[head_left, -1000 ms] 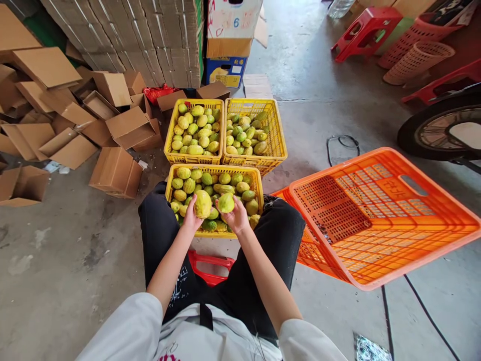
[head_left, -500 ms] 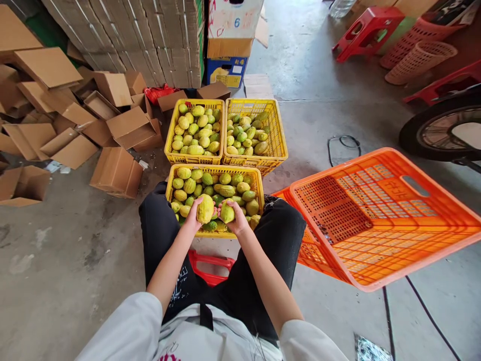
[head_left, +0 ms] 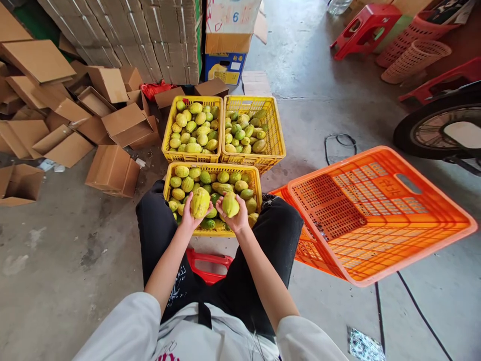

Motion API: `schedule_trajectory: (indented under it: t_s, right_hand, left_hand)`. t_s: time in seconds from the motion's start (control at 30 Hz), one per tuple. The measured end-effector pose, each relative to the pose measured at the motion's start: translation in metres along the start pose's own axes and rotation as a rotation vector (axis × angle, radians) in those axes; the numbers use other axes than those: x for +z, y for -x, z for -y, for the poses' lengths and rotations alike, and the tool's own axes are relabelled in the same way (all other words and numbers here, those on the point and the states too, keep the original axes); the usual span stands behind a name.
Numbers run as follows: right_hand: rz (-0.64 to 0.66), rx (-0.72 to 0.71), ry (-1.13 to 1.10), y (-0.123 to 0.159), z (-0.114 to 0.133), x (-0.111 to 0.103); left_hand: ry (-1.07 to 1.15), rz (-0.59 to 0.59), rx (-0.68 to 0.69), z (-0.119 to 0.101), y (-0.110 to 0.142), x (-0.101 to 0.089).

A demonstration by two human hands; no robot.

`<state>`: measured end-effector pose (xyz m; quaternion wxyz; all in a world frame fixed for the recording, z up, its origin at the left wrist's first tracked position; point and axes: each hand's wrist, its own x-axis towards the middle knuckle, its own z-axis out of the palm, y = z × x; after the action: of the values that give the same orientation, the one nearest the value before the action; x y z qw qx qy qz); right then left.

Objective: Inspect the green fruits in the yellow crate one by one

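My left hand is closed around a yellow papaya with faint ridges and a few dark marks. In my right hand sits a smaller yellow-green papaya, its pointed end turned toward me. Both fruits are held a little apart above a yellow crate between my knees. That crate is filled with green and yellow papayas, partly hidden by my hands. Beyond it stand two more yellow crates, the left one heaped with papayas and the right one partly filled.
An orange crate stands tilted on my right, beside my knee. Loose cardboard boxes lie scattered at the left, before stacked flat cartons. A red stool, a wheel and black cables are at the right.
My hands have moved slightly apart, each still holding its papaya. The papayas have turned a little in the fingers. The whole view has shifted slightly.
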<state>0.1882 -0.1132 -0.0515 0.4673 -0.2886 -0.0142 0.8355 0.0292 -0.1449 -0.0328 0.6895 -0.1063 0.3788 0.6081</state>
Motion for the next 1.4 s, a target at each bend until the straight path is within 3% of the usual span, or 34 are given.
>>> schedule_trajectory:
  t_s: [0.3, 0.47, 0.6, 0.83, 1.07, 1.4]
  right_hand:
    - [-0.115, 0.087, 0.013, -0.005, -0.001, -0.006]
    - [-0.176, 0.076, 0.011, -0.004, -0.003, -0.002]
    - [-0.125, 0.006, 0.007, -0.002, -0.002, 0.001]
    - [0.016, -0.030, -0.053, 0.005, 0.002, 0.007]
    - [0.023, 0.009, -0.045, 0.008, 0.005, 0.006]
    - [-0.035, 0.034, -0.025, 0.003, 0.002, 0.003]
  left_hand:
    - [-0.097, -0.041, -0.094, 0.002, 0.001, -0.001]
    - [-0.126, -0.077, -0.029, 0.004, -0.002, -0.002]
    - [-0.063, -0.071, 0.010, 0.002, -0.001, 0.000]
    - [0.054, -0.031, -0.038, -0.003, 0.003, 0.004]
    - [0.068, -0.001, -0.018, -0.005, 0.002, -0.002]
    - [0.003, -0.008, -0.107, 0.000, 0.001, -0.001]
